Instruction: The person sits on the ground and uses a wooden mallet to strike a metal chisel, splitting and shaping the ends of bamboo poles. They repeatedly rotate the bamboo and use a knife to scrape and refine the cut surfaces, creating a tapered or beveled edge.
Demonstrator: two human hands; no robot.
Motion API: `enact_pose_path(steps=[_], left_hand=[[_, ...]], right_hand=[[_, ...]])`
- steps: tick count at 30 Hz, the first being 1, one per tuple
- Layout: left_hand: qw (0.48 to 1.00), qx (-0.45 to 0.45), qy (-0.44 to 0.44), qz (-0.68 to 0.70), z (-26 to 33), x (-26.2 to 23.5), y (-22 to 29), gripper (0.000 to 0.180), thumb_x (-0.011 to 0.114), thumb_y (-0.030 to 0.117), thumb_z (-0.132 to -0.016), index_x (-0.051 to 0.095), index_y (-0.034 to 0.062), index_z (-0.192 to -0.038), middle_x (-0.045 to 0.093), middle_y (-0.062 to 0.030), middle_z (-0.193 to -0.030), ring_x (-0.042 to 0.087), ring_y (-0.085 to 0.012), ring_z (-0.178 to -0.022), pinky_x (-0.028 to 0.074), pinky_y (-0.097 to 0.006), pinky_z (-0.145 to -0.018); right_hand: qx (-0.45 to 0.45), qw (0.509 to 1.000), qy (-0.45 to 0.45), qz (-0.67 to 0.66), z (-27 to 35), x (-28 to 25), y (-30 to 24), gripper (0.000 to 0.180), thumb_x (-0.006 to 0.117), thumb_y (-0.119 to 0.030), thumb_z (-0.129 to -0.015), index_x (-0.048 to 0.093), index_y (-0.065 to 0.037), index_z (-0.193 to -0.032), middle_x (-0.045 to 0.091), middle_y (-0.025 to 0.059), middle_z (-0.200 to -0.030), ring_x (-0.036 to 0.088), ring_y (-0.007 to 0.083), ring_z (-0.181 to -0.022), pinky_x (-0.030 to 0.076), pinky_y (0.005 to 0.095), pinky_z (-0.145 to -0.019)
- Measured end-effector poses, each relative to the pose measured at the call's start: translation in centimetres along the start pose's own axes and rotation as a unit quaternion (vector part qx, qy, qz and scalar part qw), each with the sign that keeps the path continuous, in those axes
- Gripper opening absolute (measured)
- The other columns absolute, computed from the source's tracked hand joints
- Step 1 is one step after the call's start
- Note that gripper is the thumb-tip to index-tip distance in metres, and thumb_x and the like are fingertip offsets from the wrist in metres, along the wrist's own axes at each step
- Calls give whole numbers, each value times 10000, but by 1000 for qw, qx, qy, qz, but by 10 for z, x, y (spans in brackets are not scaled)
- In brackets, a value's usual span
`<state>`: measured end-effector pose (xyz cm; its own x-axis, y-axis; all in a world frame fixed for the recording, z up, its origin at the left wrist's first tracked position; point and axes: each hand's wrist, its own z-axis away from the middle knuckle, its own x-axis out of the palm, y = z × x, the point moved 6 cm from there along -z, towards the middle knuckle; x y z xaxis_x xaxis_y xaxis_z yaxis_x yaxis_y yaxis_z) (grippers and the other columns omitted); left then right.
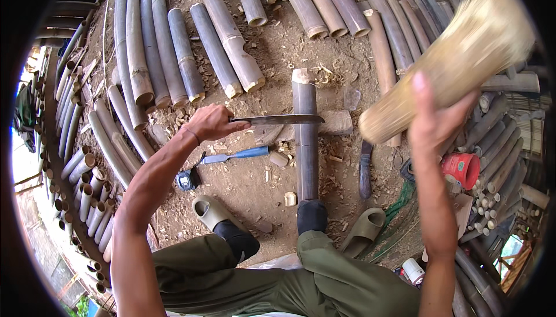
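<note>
My left hand (209, 123) is closed round the handle of a long knife (281, 119). Its dark blade lies crosswise over a bamboo pole section (306, 166) on the ground between my legs, pointing right. A dark-socked foot (312, 217) presses against the pole's near end, and its far end shows pale cut wood. Raised at the right, my right hand (437, 111) grips a thick wooden club (457, 50), blurred by motion. The club slants, its frayed, wide end up and to the right, apart from the knife.
A blue-handled chisel (249, 152) and a tape measure (186, 180) lie left of the pole. Right of it are a dark-handled tool (365, 169) and a slipper (365, 230). Bamboo lengths (220, 44) surround the chip-strewn ground. A red container (461, 170) stands at the right.
</note>
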<state>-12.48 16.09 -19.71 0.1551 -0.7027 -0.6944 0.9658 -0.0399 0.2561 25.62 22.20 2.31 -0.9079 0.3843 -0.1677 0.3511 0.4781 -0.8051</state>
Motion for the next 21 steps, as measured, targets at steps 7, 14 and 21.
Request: enact_pose_path(steps=[7,14,21], left_hand=[[1000,10,-16,-12,-9,3,-11,790,453,874,-779,682,126,-669,364,53,-477,348,-88,-427,297,-331,-407],[999,28,-20,11,-15,4,-6,773,468,869,-765,694,133,-694,358,73,-480,329,-85,-426,259,-320,-397],[998,32,-37,46,-15,2,-23,763,471,894,-740,545,155,-565,447,53,-503,392,-72,-421,309,-288,-373]], right_hand=[[86,884,-394,238,35,19,19,925,838,-196,-671,385,5,-1451,497,207,-1403,497,333,-1298,436,417,-1082],[69,978,-158,117,36,7,21,882,802,-260,-740,336,49,-1423,531,217,-1321,579,324,-1143,490,439,-957],[42,936,-299,180,0,32,3,823,802,-254,-760,390,34,-1411,536,239,-1308,571,340,-1178,491,436,-1014]])
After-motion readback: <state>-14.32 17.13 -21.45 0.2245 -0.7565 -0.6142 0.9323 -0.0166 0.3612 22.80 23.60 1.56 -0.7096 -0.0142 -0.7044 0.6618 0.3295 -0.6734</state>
